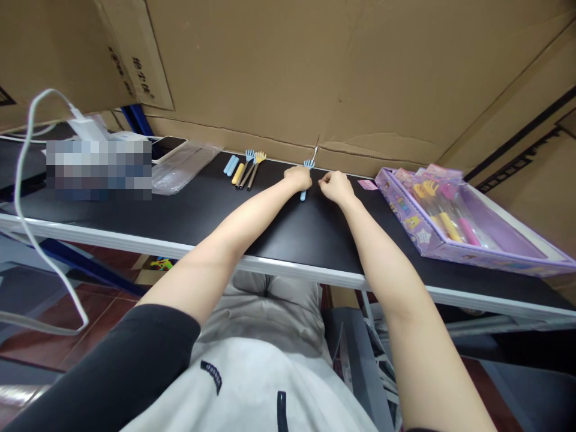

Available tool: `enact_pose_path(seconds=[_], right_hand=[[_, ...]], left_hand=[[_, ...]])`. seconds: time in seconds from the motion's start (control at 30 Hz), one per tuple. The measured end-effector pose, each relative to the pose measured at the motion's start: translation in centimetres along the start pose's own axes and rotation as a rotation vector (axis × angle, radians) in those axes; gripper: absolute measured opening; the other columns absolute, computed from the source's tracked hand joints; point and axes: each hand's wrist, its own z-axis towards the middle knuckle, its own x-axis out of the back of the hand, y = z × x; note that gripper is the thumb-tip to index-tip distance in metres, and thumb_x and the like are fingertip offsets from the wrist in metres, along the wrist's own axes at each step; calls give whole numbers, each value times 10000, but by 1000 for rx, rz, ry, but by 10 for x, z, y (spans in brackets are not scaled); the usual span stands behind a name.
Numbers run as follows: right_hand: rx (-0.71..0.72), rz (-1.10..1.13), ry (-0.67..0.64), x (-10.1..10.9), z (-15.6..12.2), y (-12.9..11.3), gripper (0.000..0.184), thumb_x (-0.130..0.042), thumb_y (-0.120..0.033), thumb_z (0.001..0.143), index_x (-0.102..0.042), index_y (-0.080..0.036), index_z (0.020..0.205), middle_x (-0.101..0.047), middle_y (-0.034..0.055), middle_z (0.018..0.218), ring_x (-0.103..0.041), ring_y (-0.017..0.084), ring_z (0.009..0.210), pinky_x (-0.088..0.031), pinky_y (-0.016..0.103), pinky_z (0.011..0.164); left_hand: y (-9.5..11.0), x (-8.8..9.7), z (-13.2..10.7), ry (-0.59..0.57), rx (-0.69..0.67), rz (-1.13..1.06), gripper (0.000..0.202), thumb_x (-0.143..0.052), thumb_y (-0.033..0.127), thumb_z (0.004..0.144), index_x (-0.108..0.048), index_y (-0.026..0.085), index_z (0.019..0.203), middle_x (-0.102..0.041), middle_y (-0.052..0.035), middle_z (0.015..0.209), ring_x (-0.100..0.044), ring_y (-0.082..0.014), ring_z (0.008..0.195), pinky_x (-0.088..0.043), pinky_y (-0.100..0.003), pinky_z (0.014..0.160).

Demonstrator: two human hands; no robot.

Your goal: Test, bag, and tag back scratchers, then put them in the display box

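My left hand [297, 178] is closed around a small back scratcher [303, 195]. Its blue claw head sticks out above the fist and its blue handle end below. Just to the right, my right hand [337, 186] is curled with thumb and fingertips together, apart from the back scratcher; whether anything is pinched there I cannot make out. Left of my hands lie several scratcher pieces: dark rods with a blue claw head [249, 154] and a yellow claw head [260, 156], two blue handles [231, 165] and a yellow handle [238, 174].
On the right, a purple display box [425, 225] holds bagged scratchers, with a pink card [368, 185] beside it. Clear plastic bags [180, 174], a phone [168, 148] and a white cable [22, 180] are on the left. Cardboard [279, 72] walls the black table's [202, 210] back.
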Motion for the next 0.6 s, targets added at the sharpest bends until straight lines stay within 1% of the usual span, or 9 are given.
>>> enact_pose_path(seconds=[0.13,0.2,0.3,0.37,0.43,0.5,0.53,0.6], right_hand=[[-8,-6,0,2,-1,0,288,-580,-232,1019,-823,-170,1160,-780,207,1292,-723,384,1288,-562,475,1093],[-15,-6,6,2,0,1,281,-586,-243,1016,-824,-177,1150,-779,207,1291,-719,390,1290,-563,479,1085],[-15,-7,21,1,3,5,271,-588,-249,1010,-824,-186,1130,-782,204,1278,-720,394,1276,-566,486,1074],[-13,-5,33,0,5,8,261,-592,-253,1007,-822,-190,1112,-788,200,1255,-723,392,1260,-570,489,1067],[-11,2,45,0,6,10,243,-602,-259,1003,-819,-195,1091,-793,198,1228,-727,391,1245,-573,492,1062],[-9,14,49,-1,6,11,226,-612,-255,1001,-815,-194,1077,-791,201,1223,-725,390,1247,-569,497,1068],[-10,19,50,-1,7,11,222,-612,-248,1001,-813,-190,1075,-788,206,1231,-721,392,1254,-564,500,1075],[-19,27,48,-1,7,11,215,-614,-235,1003,-809,-179,1076,-779,218,1255,-714,400,1272,-555,509,1089]], left_hand=[[8,-3,4,-2,-3,-10,446,-573,257,1089,-705,34,1452,-676,-267,1522,-676,-338,1413,-573,-386,1111],[11,-7,6,12,-12,-28,451,-581,271,1095,-703,8,1441,-686,-265,1505,-675,-336,1406,-558,-371,1087],[13,-11,8,31,-39,-58,484,-566,281,1106,-677,-37,1453,-676,-287,1503,-664,-337,1413,-532,-359,1049],[12,-9,9,14,-51,-68,514,-574,330,1117,-671,-35,1466,-661,-310,1513,-650,-352,1434,-531,-371,1059],[8,0,9,-9,-59,-73,568,-553,415,1133,-667,-16,1486,-646,-316,1532,-624,-374,1466,-524,-399,1107],[-3,17,9,-8,-47,-73,620,-508,472,1145,-640,-2,1523,-616,-314,1569,-592,-395,1497,-498,-434,1167],[-13,29,9,5,-9,-60,624,-521,461,1142,-619,-12,1538,-588,-325,1592,-573,-413,1509,-476,-457,1195],[-41,55,6,78,95,-34,586,-562,393,1128,-592,-6,1557,-573,-301,1615,-555,-410,1511,-451,-459,1209]])
